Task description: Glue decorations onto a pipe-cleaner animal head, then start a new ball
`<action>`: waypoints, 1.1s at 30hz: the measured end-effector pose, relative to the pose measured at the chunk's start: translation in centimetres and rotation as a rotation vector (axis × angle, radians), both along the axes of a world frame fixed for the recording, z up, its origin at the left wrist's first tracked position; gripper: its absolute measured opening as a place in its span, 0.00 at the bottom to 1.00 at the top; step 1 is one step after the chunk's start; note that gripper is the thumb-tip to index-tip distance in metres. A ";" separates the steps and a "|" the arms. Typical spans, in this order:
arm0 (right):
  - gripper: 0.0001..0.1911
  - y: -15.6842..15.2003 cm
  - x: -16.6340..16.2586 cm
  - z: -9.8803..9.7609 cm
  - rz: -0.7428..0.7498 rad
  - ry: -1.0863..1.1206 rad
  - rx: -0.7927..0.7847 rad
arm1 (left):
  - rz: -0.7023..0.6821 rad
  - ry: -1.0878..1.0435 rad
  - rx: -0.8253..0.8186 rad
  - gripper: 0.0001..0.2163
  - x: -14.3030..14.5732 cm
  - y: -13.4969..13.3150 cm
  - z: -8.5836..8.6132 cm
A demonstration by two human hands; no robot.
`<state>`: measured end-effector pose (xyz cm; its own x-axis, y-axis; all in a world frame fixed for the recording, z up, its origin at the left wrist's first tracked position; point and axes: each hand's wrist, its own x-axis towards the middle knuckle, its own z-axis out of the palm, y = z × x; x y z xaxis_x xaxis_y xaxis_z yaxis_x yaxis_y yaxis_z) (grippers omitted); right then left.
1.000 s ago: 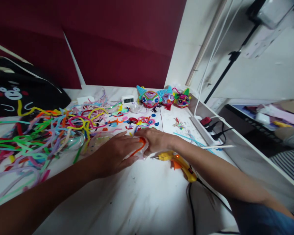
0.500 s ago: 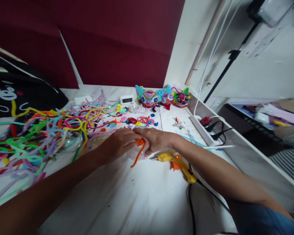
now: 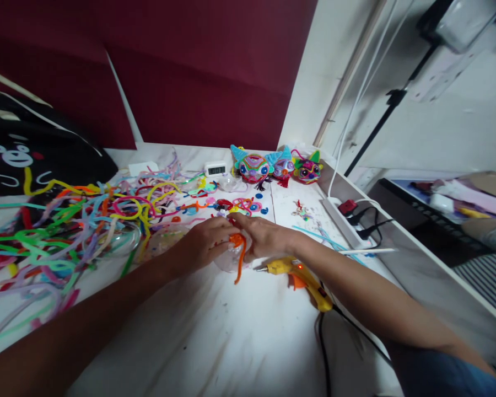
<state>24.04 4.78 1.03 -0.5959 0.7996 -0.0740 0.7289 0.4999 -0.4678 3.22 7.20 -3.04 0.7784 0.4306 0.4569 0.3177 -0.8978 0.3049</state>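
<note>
My left hand (image 3: 202,242) and my right hand (image 3: 262,238) meet over a clear plastic half-ball (image 3: 228,259) on the white table (image 3: 231,331). Both pinch an orange pipe cleaner (image 3: 238,249) coiled on top of the ball, and its loose end hangs down toward me. A yellow glue gun (image 3: 301,275) with a lit red lamp lies just right of my right wrist, nozzle pointing left.
A big heap of coloured pipe cleaners (image 3: 66,226) covers the left of the table, beside a black bear-face bag (image 3: 28,160). Three decorated masks (image 3: 276,165) and a small white clock (image 3: 215,168) stand at the back. A power strip (image 3: 347,218) with plugs lies on the right.
My left hand has gone from lying flat over the ball to pinching the orange pipe cleaner. The cleaner's free end has swung down from the left to hang toward me.
</note>
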 end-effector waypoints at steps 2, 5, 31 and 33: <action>0.50 0.3 0.1 0.1 0.030 0.005 -0.026 | 0.008 0.029 -0.038 0.12 0.0 -0.2 0.2; 0.50 0.4 0.2 0.1 0.061 0.012 -0.038 | 0.016 0.054 -0.070 0.12 0.1 -0.3 0.2; 0.39 -2.7 3.8 1.2 -0.038 0.040 0.051 | 0.025 -0.008 -0.011 0.09 -0.4 -0.3 -0.3; 0.34 -5.2 5.6 1.5 -0.128 0.037 0.116 | 0.003 0.000 -0.023 0.09 -0.5 -0.3 -0.1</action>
<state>29.68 -0.41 2.56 -0.4894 0.8710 0.0431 0.7733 0.4562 -0.4402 2.71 6.91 -3.16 0.7772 0.4429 0.4470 0.3200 -0.8898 0.3254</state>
